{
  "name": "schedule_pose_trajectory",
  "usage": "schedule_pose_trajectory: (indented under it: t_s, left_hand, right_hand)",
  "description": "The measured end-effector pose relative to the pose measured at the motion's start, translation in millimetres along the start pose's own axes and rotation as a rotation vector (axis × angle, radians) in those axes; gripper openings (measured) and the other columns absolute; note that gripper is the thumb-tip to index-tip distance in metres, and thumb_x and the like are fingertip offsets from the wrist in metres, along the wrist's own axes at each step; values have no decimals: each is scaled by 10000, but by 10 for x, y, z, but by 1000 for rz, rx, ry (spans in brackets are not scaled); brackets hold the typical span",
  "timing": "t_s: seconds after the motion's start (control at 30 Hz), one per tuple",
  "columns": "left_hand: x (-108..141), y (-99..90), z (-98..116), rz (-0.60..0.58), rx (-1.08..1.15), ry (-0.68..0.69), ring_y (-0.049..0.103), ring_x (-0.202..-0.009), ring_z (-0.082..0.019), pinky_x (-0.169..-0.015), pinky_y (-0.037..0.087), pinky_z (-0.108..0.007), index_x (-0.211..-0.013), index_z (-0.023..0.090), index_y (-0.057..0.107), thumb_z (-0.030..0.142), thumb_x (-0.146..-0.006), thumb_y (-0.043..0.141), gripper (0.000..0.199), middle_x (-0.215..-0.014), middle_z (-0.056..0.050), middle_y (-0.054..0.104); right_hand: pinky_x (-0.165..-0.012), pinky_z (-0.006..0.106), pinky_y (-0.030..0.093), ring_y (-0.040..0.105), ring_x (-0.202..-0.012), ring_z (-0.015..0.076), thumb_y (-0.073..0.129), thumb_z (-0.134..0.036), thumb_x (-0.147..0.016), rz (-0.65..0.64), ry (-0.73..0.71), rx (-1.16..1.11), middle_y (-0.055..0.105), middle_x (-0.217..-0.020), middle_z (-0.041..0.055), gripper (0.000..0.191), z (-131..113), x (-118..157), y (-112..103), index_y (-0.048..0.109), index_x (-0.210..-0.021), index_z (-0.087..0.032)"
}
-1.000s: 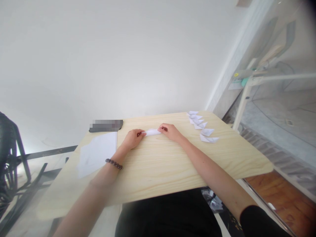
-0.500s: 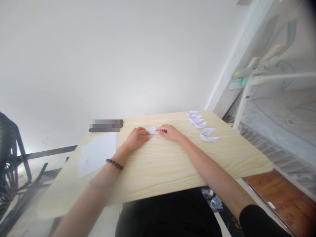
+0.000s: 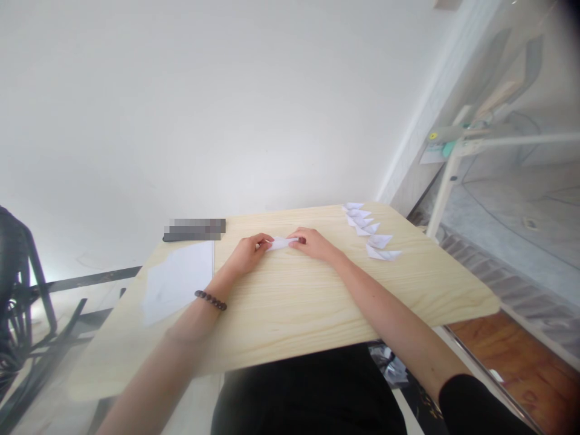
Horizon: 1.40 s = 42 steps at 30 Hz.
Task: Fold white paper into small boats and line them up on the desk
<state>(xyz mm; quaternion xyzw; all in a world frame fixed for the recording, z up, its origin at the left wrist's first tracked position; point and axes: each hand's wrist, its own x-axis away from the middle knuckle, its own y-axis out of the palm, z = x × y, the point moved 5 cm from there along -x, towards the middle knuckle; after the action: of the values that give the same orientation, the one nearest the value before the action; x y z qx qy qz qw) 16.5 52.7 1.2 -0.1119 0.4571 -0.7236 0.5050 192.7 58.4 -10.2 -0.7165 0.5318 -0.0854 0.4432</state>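
Note:
A small piece of folded white paper (image 3: pixel 280 243) is held just over the middle of the table, its ends hidden by my fingers. My left hand (image 3: pixel 249 252) pinches its left end between thumb and fingers. At the right end, my right hand (image 3: pixel 312 243) grips the paper the same way. Off to the right stand several folded paper boats (image 3: pixel 364 227) in a slanting row, the nearest one (image 3: pixel 383 254) lying a little apart from my right forearm. A dark beaded bracelet circles my left wrist.
The pale wooden table (image 3: pixel 290 308) stands against a white wall. Flat white sheets (image 3: pixel 181 281) lie at its left, beside my left forearm. Behind them is a dark blurred-out object (image 3: pixel 194 231). A black chair (image 3: pixel 22 290) stands at far left, a white metal frame (image 3: pixel 444 193) at right.
My left thumb and fingers have closed on the paper's left end. The paper has tipped up, showing a narrow front strip. The boats and sheets have not moved.

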Motion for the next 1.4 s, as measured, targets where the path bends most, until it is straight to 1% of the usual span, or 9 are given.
schedule_pose_trajectory:
  t_s: [0.13, 0.3, 0.47, 0.63, 0.8, 0.87, 1.03, 1.1, 1.4]
  left_hand:
    - [4, 7, 6, -25, 21, -8, 512, -604, -121, -591, 395, -238, -956, 180, 573, 360, -812, 381, 300, -788, -18, 624]
    - [1, 14, 22, -14, -23, -7, 527, -649, -131, -627, 412, -249, -985, 183, 577, 404, -723, 503, 351, -920, -37, 610]
    - [-3, 13, 54, -32, -15, 19, 544, -703, -148, -651, 417, -252, -921, 183, 616, 403, -768, 435, 323, -899, -42, 622]
    - [-17, 40, 6, -55, -15, -38, 553, -683, -154, -661, 420, -259, -953, 189, 616, 364, -784, 413, 317, -855, -29, 646]
    - [-45, 29, -11, 18, -61, -35, 550, -703, -151, -688, 425, -262, -1023, 190, 599, 325, -742, 477, 335, -949, -48, 617]
    - [-49, 21, -8, 22, -66, -43, 549, -708, -152, -696, 425, -264, -1025, 188, 602, 327, -732, 490, 343, -969, -53, 613]
    - [-29, -7, -47, -9, -42, -150, 551, -649, -148, -657, 420, -257, -949, 188, 641, 351, -727, 493, 313, -784, -32, 652]
    - [-22, -14, -62, -19, -14, -163, 545, -622, -140, -635, 421, -249, -945, 189, 642, 357, -722, 497, 315, -739, -22, 650]
    - [-32, -30, -55, -6, 48, -189, 554, -649, -140, -652, 431, -244, -890, 191, 656, 333, -695, 539, 268, -749, -19, 657]
  right_hand:
    - [-641, 215, 366, 514, -704, 106, 467, -301, -796, -45, 2, 9, 629, -871, 36, 268, -19, -9, 10, 625, -985, -195]
    - [-639, 209, 362, 534, -722, 115, 451, -300, -806, -85, 9, 15, 645, -855, 37, 263, -30, -22, 23, 644, -944, -185]
    - [-637, 211, 356, 527, -702, 112, 472, -285, -796, -69, -17, 43, 645, -823, 36, 236, -41, -21, 19, 651, -912, -185]
    - [-626, 212, 354, 520, -681, 110, 483, -282, -790, -64, 1, 28, 637, -797, 39, 224, -22, -37, 22, 655, -877, -168]
    - [-626, 213, 356, 516, -678, 107, 466, -285, -798, -56, -19, 25, 627, -791, 40, 229, -9, -54, 34, 649, -860, -161]
    - [-627, 213, 356, 512, -677, 105, 459, -286, -802, -47, -31, 43, 622, -791, 39, 233, -10, -56, 37, 646, -861, -161]
    - [-634, 212, 355, 502, -675, 100, 457, -267, -805, -25, -51, 64, 610, -792, 40, 225, -31, -54, 39, 645, -861, -157]
    - [-637, 212, 356, 500, -675, 100, 466, -256, -800, -21, -48, 62, 606, -792, 40, 212, -38, -52, 40, 645, -856, -156]
    - [-656, 211, 363, 494, -671, 92, 492, -247, -786, 16, -47, 57, 576, -780, 35, 182, -35, -52, 45, 645, -818, -154]
